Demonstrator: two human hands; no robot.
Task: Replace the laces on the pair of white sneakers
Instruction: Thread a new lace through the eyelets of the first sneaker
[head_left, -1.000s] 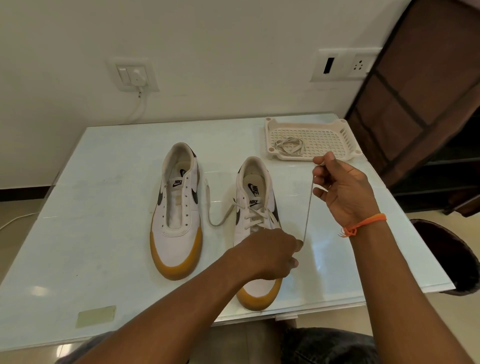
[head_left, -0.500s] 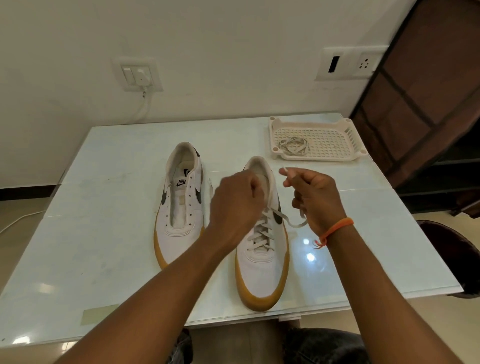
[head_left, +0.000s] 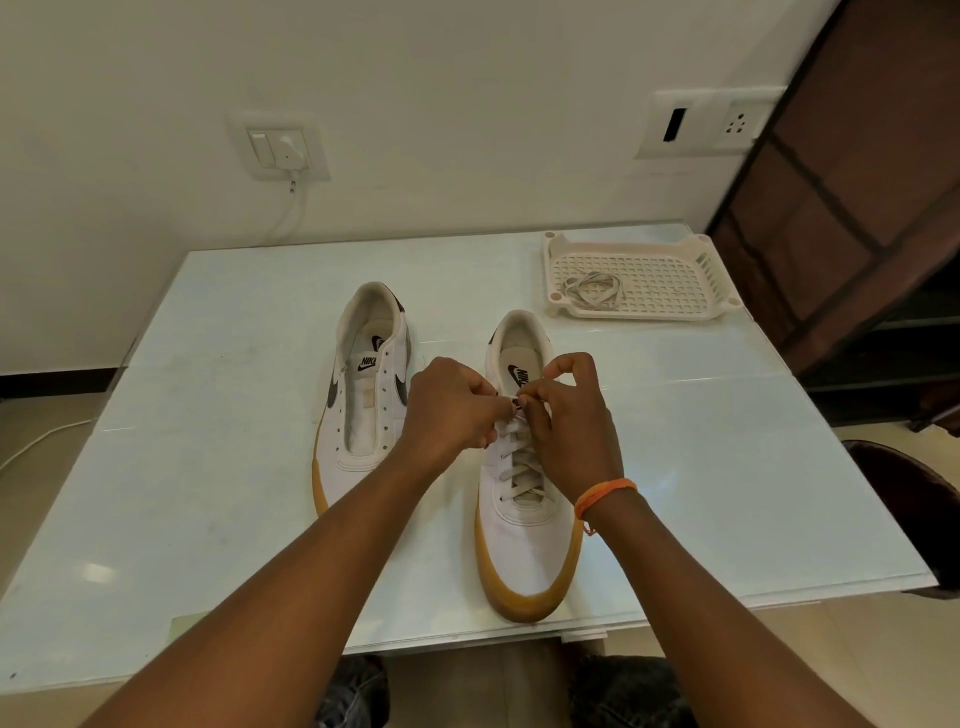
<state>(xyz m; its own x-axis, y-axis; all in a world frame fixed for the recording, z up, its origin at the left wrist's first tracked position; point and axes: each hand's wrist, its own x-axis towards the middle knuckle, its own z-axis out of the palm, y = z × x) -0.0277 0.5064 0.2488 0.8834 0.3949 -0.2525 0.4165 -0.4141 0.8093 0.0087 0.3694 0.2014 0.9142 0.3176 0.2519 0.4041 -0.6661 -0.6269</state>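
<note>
Two white sneakers with gum soles stand side by side on the glass table (head_left: 208, 467), toes toward me. The left sneaker (head_left: 363, 410) has bare eyelets and no lace. The right sneaker (head_left: 524, 525) carries a white lace (head_left: 522, 467) crossed through its lower eyelets. My left hand (head_left: 449, 410) and my right hand (head_left: 571, 431) meet over the top of that lacing, and the fingers of each pinch the lace ends. The ends themselves are mostly hidden by my fingers.
A cream plastic tray (head_left: 670, 280) sits at the table's far right corner with another loose lace (head_left: 595, 288) coiled in it. A dark wooden frame (head_left: 857, 208) rises to the right. A dark seat (head_left: 914, 499) stands by the right table edge.
My right hand came down and left from its raised pull on the lace. My left hand moved up from the toe area. Both now meet at the top of the right sneaker's lacing.
</note>
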